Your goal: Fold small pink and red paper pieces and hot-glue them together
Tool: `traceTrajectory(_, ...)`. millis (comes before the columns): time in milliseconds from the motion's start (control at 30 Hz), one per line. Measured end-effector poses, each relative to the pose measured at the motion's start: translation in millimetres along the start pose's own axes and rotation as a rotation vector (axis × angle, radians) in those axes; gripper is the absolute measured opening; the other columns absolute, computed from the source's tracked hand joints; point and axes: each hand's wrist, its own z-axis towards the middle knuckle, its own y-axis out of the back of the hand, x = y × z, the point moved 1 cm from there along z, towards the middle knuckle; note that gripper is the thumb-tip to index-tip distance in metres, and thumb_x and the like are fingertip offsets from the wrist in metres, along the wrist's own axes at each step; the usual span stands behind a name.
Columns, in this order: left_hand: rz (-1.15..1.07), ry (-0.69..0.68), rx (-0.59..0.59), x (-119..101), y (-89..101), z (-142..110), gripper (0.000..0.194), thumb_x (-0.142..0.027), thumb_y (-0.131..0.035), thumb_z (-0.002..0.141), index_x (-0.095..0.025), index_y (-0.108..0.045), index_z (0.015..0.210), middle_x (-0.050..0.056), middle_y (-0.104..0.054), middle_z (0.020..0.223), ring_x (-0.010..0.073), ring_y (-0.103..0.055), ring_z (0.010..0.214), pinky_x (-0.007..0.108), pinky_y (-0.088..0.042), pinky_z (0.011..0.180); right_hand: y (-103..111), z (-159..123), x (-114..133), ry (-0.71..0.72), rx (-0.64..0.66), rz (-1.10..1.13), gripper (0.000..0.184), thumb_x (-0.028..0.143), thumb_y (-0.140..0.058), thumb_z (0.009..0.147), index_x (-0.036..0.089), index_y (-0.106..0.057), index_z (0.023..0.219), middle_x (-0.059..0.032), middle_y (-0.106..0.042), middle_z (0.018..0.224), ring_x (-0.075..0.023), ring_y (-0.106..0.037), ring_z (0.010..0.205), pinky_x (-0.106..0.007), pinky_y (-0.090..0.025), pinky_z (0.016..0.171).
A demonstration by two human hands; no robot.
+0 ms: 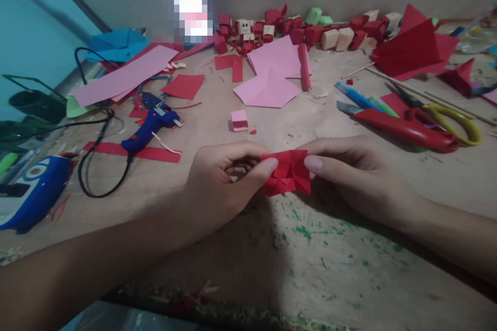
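Note:
A small piece of folded red paper (290,171) with creases across it is held up over the front middle of the table. My left hand (229,176) pinches its left edge between thumb and fingers. On the opposite edge, my right hand (345,170) grips it with the thumb on top; the fingertips behind the paper are hidden. Just beyond the hands stands a small pink paper box (239,120), touched by neither hand.
To the left lie a blue glue gun (149,126) with a black cord and a blue-white tape dispenser (33,191). A red-handled cutter (404,126) and yellow-handled scissors (454,121) lie right. Pink sheets (272,67) and several small paper blocks (306,33) sit behind.

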Motion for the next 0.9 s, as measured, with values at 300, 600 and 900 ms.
traceTrajectory(300,0.037,-0.029,-0.001,-0.5,1.4,-0.3,0.011,-0.021,-0.067,0.091,-0.019,-0.077,0.088,0.001,-0.077,0.084,0.0113,-0.068,0.068,0.02,-0.053,0.062,2.5,1.2,-0.2,0.047,0.05,-0.103,0.012,0.031,-0.074,0.088,0.021,-0.075,0.095,0.0002,-0.066,0.065,-0.01,-0.05,0.048,-0.022,-0.036,0.045)
traceTrajectory(600,0.024,-0.129,0.119,-1.7,-0.2,-1.3,0.01,-0.02,-0.066,0.092,-0.016,-0.075,0.094,0.0,-0.074,0.076,0.0088,-0.062,0.061,0.018,-0.048,0.056,-2.4,5.7,7.8,0.161,0.026,-0.253,0.017,0.025,-0.086,0.076,0.017,-0.072,0.081,0.0008,-0.068,0.067,-0.0085,-0.056,0.054,-0.017,-0.044,0.046)
traceTrajectory(900,0.006,-0.178,0.189,-6.3,1.0,-3.2,0.013,-0.019,-0.061,0.095,-0.015,-0.073,0.098,-0.002,-0.071,0.074,0.0057,-0.056,0.057,0.016,-0.043,0.051,-1.2,7.6,6.1,0.213,0.008,-0.352,0.02,0.023,-0.088,0.074,0.016,-0.07,0.08,0.0005,-0.071,0.067,-0.0083,-0.057,0.054,-0.017,-0.045,0.046)
